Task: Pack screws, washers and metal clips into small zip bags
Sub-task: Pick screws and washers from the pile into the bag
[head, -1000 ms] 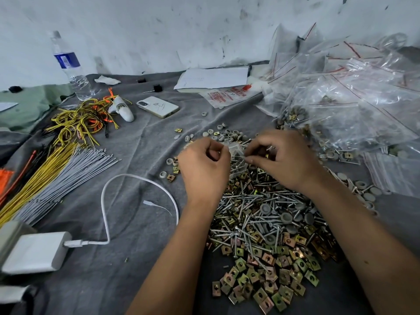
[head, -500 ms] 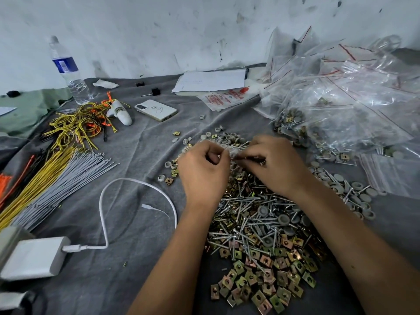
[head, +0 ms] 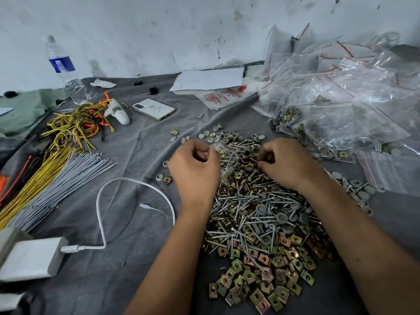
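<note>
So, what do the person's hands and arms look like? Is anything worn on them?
Both forearms are bare as far as the frame shows: no sleeves are in view. The left hand and the right hand have no gloves, and no rings, watch or bracelet can be seen. Only the backs of the hands show.

A heap of screws point(head: 256, 201) lies mid-surface, clips point(head: 256, 285) before it. Wires point(head: 45, 178) lie left. Filled bags point(head: 341, 114) pile right, a phone point(head: 154, 109) behind.

hands point(head: 195, 169) – 2 | phone point(head: 154, 109) – 1 | bottle point(head: 66, 71) – 1
</note>
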Motion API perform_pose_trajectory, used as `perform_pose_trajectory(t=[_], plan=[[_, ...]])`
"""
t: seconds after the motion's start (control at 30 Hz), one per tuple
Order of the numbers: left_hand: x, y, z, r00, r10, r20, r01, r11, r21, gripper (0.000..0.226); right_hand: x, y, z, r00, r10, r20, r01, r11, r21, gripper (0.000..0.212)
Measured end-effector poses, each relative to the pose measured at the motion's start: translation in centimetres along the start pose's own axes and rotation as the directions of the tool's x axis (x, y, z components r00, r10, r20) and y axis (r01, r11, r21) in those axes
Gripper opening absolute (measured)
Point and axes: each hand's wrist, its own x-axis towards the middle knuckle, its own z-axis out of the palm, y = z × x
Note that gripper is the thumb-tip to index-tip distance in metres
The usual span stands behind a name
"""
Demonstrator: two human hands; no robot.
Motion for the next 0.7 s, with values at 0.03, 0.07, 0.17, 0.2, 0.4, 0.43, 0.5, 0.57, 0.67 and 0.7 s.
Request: perform_pose_trajectory(t=[0.03,0.07,0.17,0.2,0.4,0.43,0.5,0.57,0.67,0.7], plan=[[0.0,0.0,0.0,1.0,0.005,0.007,-0.005,1.0,0.006,0.022,0.0,0.0,0.2,1.0,0.008,-0.013,-0.008,1.0,0.008,0.003],[0.0,0.0,0.0,1.0,0.01,0.012,-0.01,1.0,0.011,0.021,0.0,0.1,0.3,0.999,0.016,-0.029,-0.016,1.0,0.017,0.005],[-0.1,0.1,0.0,1.0,0.013,0.016,-0.014,0.999,0.032,0.02,0.1,0.4,0.3,0.987,0.048,-0.156,-0.032,0.994,0.105,0.005],[-0.1,0.1,-0.1,1.0,0.013,0.011,-0.014,0.999,0.051,0.02,0.1,0.5,0.2,0.978,0.05,-0.204,-0.015,0.986,0.168,0.005],[0.0,0.2,0.0,0.998,0.034,0.049,-0.036,0.999,0.041,0.021,-0.6,-1.5,-0.1,0.898,-0.336,-0.284,0.4,0.893,0.207,0.014],[-0.1,0.2,0.1,0.998,0.034,0.057,-0.036,0.999,0.033,0.02,-0.7,-1.8,0.1,0.887,-0.387,-0.252,0.437,0.881,0.184,0.014],[-0.1,0.3,0.2,0.997,0.035,0.071,-0.037,0.999,0.023,0.019,-0.7,-2.1,0.6,0.878,-0.438,-0.194,0.463,0.879,0.111,0.017],[-0.2,0.4,0.3,0.996,0.045,0.079,-0.047,0.999,0.025,0.021,-0.7,-2.2,0.8,0.876,-0.446,-0.183,0.464,0.883,0.067,0.021],[-0.2,0.5,0.3,0.996,0.038,0.084,-0.04,0.999,0.02,0.023,-0.7,-2.4,0.6,0.873,-0.437,-0.218,0.468,0.876,0.116,0.027],[-0.2,0.5,0.3,0.996,0.031,0.08,-0.032,0.999,0.015,0.022,-0.7,-2.4,0.5,0.871,-0.426,-0.243,0.466,0.875,0.134,0.027]])
